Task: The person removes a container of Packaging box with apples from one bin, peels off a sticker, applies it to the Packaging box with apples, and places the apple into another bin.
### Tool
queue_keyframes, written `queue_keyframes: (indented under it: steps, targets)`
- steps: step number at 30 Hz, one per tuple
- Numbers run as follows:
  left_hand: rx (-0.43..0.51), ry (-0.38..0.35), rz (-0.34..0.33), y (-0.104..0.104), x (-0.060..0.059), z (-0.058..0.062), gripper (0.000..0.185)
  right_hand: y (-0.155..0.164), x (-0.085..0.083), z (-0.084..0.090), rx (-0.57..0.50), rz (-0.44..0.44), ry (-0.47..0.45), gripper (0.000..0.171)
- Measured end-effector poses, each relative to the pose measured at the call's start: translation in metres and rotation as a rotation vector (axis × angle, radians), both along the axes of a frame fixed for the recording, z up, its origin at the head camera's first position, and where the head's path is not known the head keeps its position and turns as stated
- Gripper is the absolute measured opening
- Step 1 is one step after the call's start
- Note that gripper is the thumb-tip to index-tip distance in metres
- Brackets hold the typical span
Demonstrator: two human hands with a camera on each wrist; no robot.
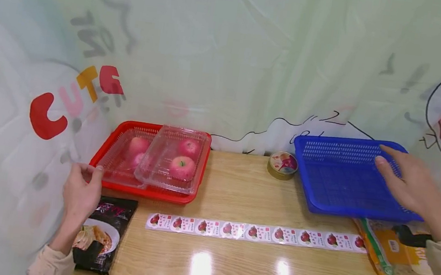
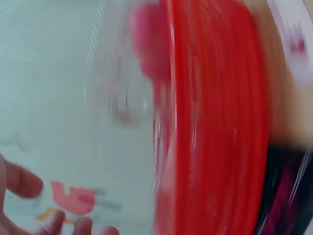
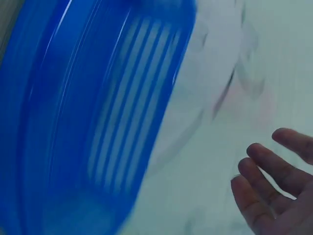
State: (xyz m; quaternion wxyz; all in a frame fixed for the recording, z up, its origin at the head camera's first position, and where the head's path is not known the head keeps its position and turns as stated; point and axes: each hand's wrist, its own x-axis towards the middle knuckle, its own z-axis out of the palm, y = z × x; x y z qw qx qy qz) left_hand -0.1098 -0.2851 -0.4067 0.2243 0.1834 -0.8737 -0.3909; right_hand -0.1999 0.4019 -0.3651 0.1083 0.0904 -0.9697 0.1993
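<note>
The left hand (image 1: pixel 81 191) is raised at the left edge of the surface (image 1: pixel 236 269), fingers loosely curled and gripping nothing, its fingertips just beside the near left corner of the red basket (image 1: pixel 146 190); whether they touch the rim cannot be told; the left wrist view is blurred and shows only red ribs and loose fingertips (image 2: pixel 58 220). The red basket sits at the far left of the surface and carries clear plastic boxes (image 1: pixel 171 159) with red apples (image 1: pixel 182 166) inside. The right hand (image 1: pixel 407 183) reaches in from the right edge, forearm angled up and left, fingers straight and relaxed over the right side of the blue basket (image 1: pixel 344 181), holding nothing; contact with the rim cannot be confirmed. The blue basket stands at the far right, tilted, its near edge resting on an orange packet (image 1: pixel 393 258). A round tin (image 1: pixel 282 165) lies between the baskets; a sticker strip (image 1: pixel 254 232) runs across the middle; a black food packet (image 1: pixel 102 238) lies under the left wrist.
</note>
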Motion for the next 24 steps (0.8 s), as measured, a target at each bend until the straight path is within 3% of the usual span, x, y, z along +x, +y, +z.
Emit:
queue_keyframes:
  steps: [2,7,11,16,19,21,24]
  targets:
    - [0.197,-0.058,0.024,0.014,0.006,-0.01,0.031,-0.028,-0.005,-0.004,-0.071,0.042,-0.07,0.061]
    - [0.664,-0.193,-0.083,0.043,0.008,-0.038,0.038,-0.11,-0.015,-0.017,-0.265,0.154,-0.272,0.064]
    - [0.855,-0.213,-0.103,0.062,0.006,-0.056,0.046,-0.173,-0.024,-0.033,-0.526,0.247,-0.469,0.067]
    - [0.983,-0.162,-0.061,0.079,-0.004,-0.071,0.051,-0.237,-0.038,-0.057,-0.85,0.318,-0.7,0.064]
    - [1.007,-0.097,0.001,0.089,-0.011,-0.081,0.048,-0.27,-0.041,-0.071,-0.963,0.311,-0.821,0.063]
    - [0.977,-0.02,0.064,0.095,-0.014,-0.088,0.042,-0.291,-0.041,-0.077,-1.019,0.293,-0.881,0.062]
    - [0.825,0.114,0.189,0.102,-0.018,-0.097,0.036,-0.321,-0.037,-0.082,-1.063,0.276,-0.917,0.063]
